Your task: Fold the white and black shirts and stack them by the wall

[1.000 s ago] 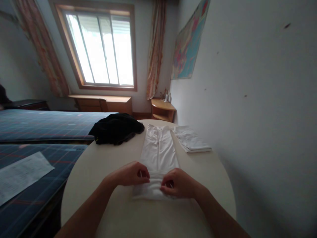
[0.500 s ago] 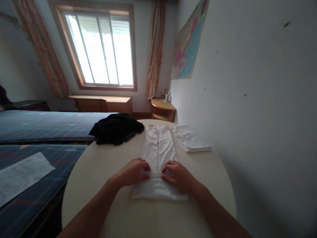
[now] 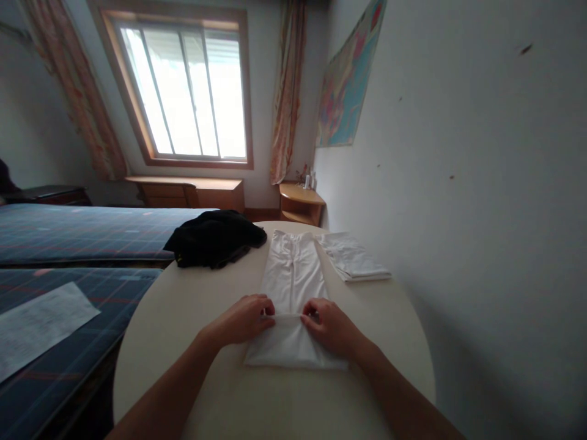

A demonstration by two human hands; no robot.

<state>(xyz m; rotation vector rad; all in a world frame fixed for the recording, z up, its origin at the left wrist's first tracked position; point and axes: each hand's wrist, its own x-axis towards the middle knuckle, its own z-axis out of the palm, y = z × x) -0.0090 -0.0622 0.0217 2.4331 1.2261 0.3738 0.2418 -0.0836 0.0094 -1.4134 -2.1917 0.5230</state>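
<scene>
White trousers point(image 3: 296, 275) lie lengthwise on the round cream table point(image 3: 183, 305), their gathered waist at the far end. A flap at the near end is folded back over them. My left hand point(image 3: 247, 318) pinches the left part of the flap's edge between thumb and fingers. Opposite it, my right hand point(image 3: 328, 324) is closed on the same edge, a short gap away. Between the two hands the edge runs straight and slightly raised. The fingertips are partly hidden by the curled fingers.
A folded white garment point(image 3: 355, 260) lies at the table's far right, close to the wall. Black cloth point(image 3: 215, 238) is heaped at the far left edge. Plaid beds point(image 3: 114, 293) stand to the left, one bearing a printed sheet point(image 3: 43, 324).
My fingers have closed on the flap's edge, and the edge between them now looks straighter and lifted. The other things have stayed in place.
</scene>
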